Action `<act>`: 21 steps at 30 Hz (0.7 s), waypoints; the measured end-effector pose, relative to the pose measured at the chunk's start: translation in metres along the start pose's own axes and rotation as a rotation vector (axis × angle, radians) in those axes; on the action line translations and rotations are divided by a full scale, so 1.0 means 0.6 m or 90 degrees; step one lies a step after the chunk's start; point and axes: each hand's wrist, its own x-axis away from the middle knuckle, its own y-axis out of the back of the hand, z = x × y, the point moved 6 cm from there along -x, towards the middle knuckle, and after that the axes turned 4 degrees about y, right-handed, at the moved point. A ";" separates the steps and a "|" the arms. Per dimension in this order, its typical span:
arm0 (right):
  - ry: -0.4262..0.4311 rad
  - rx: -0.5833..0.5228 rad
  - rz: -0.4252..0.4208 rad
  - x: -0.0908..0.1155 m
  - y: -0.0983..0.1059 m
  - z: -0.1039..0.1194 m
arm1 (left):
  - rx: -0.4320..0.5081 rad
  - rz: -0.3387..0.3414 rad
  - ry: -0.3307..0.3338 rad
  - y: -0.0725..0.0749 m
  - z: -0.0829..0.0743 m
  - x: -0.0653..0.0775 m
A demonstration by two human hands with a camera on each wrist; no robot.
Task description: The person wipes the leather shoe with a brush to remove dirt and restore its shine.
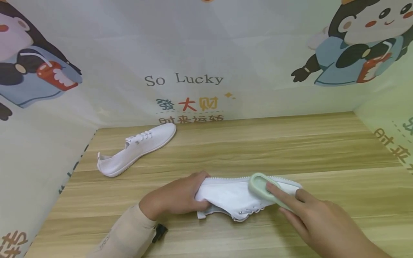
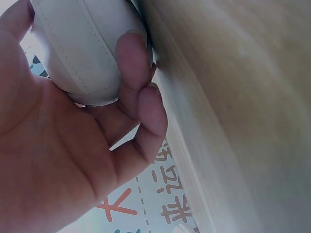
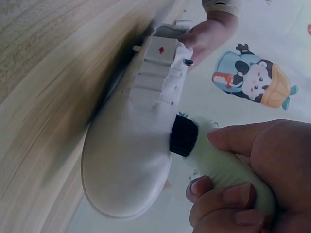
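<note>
A white lace-up shoe (image 1: 226,195) lies tipped on its side above the wooden table, its sole edge facing away. My left hand (image 1: 180,195) grips it by the heel, thumb on the near side; in the left wrist view curled fingers (image 2: 133,60) wrap the heel (image 2: 80,53). My right hand (image 1: 317,216) holds a pale green brush (image 1: 264,186), index finger laid along its back. In the right wrist view the brush's black bristles (image 3: 184,136) touch the side of the shoe (image 3: 129,160), behind the toe.
A second white shoe (image 1: 138,148) sits upright at the back left of the wooden table (image 1: 258,147). Printed cloth walls (image 1: 258,71) enclose the back and both sides. A small black object (image 1: 159,233) shows by the left sleeve (image 1: 127,229).
</note>
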 end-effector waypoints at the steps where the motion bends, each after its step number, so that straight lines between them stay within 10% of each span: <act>1: -0.001 -0.003 0.001 0.003 0.001 -0.003 | 0.001 0.001 0.000 0.000 -0.001 -0.001; 11: -0.023 -0.002 0.035 0.022 -0.001 -0.029 | 0.012 0.006 0.000 0.000 -0.002 -0.001; 21: 0.079 -0.018 -0.031 -0.006 -0.013 0.019 | 0.042 0.011 -0.024 -0.005 -0.003 -0.004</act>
